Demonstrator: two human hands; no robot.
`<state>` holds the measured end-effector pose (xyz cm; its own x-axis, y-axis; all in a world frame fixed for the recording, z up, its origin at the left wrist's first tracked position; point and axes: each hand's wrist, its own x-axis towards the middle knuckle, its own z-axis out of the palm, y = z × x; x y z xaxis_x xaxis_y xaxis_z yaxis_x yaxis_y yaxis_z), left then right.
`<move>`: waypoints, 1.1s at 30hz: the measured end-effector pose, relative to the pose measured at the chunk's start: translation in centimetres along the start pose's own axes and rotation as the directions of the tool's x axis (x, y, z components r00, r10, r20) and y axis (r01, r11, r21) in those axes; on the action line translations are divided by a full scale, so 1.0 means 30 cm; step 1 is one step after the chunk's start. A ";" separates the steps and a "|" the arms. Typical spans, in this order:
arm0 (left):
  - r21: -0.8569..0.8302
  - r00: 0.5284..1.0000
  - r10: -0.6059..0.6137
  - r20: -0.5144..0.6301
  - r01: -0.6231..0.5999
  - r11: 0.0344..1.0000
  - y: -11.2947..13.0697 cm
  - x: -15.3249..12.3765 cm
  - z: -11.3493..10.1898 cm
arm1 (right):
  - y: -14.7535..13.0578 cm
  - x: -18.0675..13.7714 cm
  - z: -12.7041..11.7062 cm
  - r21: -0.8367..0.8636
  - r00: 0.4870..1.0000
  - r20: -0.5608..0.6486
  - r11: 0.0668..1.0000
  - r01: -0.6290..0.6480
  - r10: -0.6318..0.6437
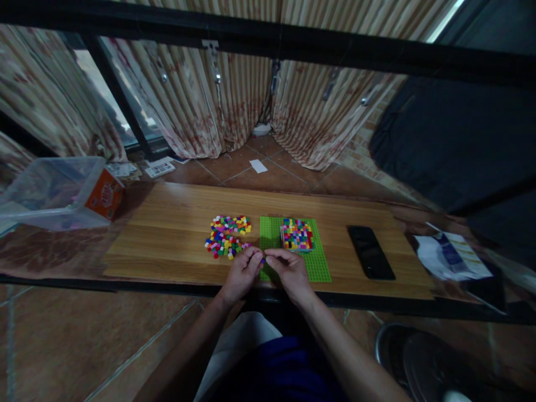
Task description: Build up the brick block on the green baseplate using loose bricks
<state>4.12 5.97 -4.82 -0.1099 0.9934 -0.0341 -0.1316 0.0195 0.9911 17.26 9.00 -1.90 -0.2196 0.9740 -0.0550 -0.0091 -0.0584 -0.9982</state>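
Observation:
My left hand (243, 271) and my right hand (292, 272) meet over the near left part of a green baseplate (322, 265). Between their fingertips are small toy bricks (263, 261), purple or dark blue as far as I can see; the fingers hide most of them. Both hands are closed in a pinch. Behind my right hand, a square block of many-coloured bricks (297, 233) stands on the baseplate. Just beyond my left hand lies a loose pile of small bricks (226, 237) in mixed colours.
A black phone (371, 252) lies on the wooden board (167, 234) at the right. Farther right is a crumpled white and blue packet (452, 255). A clear plastic box (62, 190) with an orange label stands at the left. Dark metal bars cross the far side, before curtains (234, 106).

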 end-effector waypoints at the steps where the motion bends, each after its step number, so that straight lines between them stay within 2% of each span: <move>1: -0.004 1.000 -0.003 0.001 0.003 1.000 0.002 0.000 0.001 | -0.002 -0.004 -0.008 0.000 1.000 -0.003 1.000 -0.005 0.005; 6: 0.021 1.000 -0.011 -0.024 0.012 1.000 0.011 -0.002 0.006 | -0.033 -0.023 -0.067 -0.081 1.000 0.014 0.997 0.017 -0.016; 10: 0.060 1.000 0.003 -0.026 -0.001 0.998 0.011 -0.004 0.007 | -0.079 -0.009 -0.126 -0.119 0.998 -0.022 0.991 0.062 -0.065; 16: 0.058 0.999 -0.008 -0.035 0.010 0.998 0.009 -0.004 0.006 | -0.112 0.073 -0.214 -0.233 0.965 -0.168 0.959 0.160 -0.202; 20: 0.075 1.000 -0.017 -0.024 0.019 0.997 0.016 -0.005 0.007 | -0.104 0.139 -0.257 -0.381 0.944 -0.162 0.901 0.207 -0.286; 26: 0.119 0.999 0.008 -0.038 -0.004 0.993 0.017 -0.007 0.009 | -0.084 0.233 -0.264 -0.544 0.918 -0.103 0.794 0.271 -0.384; 33: 0.135 0.999 0.022 -0.028 -0.018 0.991 0.003 -0.006 0.002 | -0.043 0.280 -0.258 -0.561 0.939 -0.092 0.796 0.226 -0.332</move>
<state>4.20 5.80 -4.72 -0.1405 0.9899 -0.0164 0.0043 0.0172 0.9998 22.98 18.94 -1.25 -0.1130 0.9541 0.2773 0.4908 0.2963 -0.8193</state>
